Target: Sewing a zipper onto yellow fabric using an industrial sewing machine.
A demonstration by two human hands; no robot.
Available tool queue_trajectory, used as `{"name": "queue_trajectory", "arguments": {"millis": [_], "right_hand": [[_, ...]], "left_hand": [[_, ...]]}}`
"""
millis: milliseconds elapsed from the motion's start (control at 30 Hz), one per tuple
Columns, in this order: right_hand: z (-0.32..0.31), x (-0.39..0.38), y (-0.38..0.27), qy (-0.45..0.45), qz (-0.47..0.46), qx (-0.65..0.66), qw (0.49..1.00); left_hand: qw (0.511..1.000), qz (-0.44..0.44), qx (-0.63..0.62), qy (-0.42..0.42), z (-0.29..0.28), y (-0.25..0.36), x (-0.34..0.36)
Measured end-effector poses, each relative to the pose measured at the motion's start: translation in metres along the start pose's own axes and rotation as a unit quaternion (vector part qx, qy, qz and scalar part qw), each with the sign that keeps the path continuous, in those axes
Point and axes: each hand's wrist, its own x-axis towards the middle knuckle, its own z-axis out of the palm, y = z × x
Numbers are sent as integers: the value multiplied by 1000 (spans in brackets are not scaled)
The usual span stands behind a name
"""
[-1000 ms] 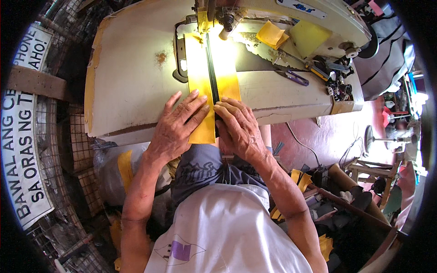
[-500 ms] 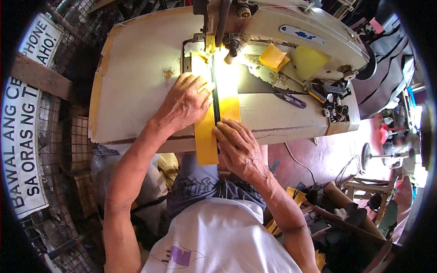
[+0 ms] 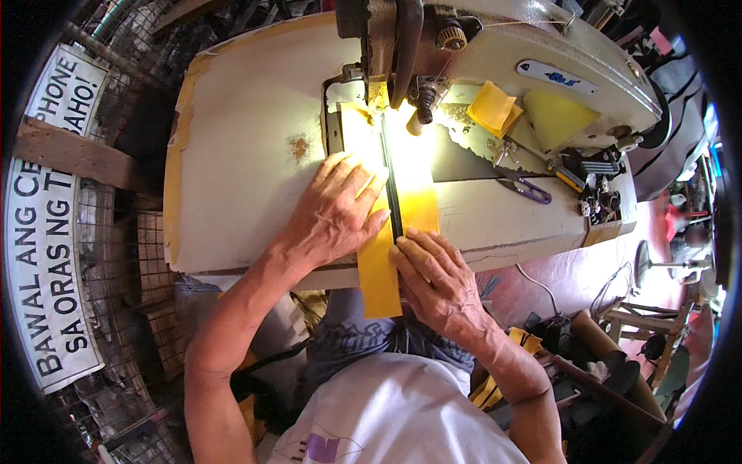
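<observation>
Two yellow strips of fabric or similar sheet, the left one (image 3: 378, 278) and the right one (image 3: 421, 207), lie side by side under the sewing machine (image 3: 495, 42). Between them runs a narrow black strip (image 3: 392, 197), perhaps a zipper. My left hand (image 3: 334, 213) rests on the left strip, fingers stretched forward and thumb out to the side. At the table's front edge, my right hand (image 3: 439, 282) grips the right strip beside the black one, its fingers bent over it. The left strip's lower end hangs past the edge. Bright lamplight washes out the area around the needle.
Purple-handled thread snips (image 3: 525, 188), a yellow-handled screwdriver (image 3: 563, 172) and folded yellow pieces (image 3: 493, 108) lie right of the work. A box of small metal parts (image 3: 603, 205) sits at the table's right corner. Wire mesh (image 3: 158, 255) stands at the left.
My left hand's fingers have gone from bunched together to stretched out on the left strip. My right hand keeps its place by the table edge. The whole view has shifted slightly.
</observation>
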Motion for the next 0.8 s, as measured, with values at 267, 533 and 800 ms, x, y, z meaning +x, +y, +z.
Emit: {"name": "queue_trajectory", "arguments": {"millis": [267,533,800], "right_hand": [[3,21,12,13,8,11,1000],[1,23,13,3,2,2,1000],[4,44,25,37,-4,24,999]], "left_hand": [[1000,20,21,1,2,-20,14],[998,-18,4,-53,-9,10,-2],[999,2,27,-25,-2,-12,9]]}}
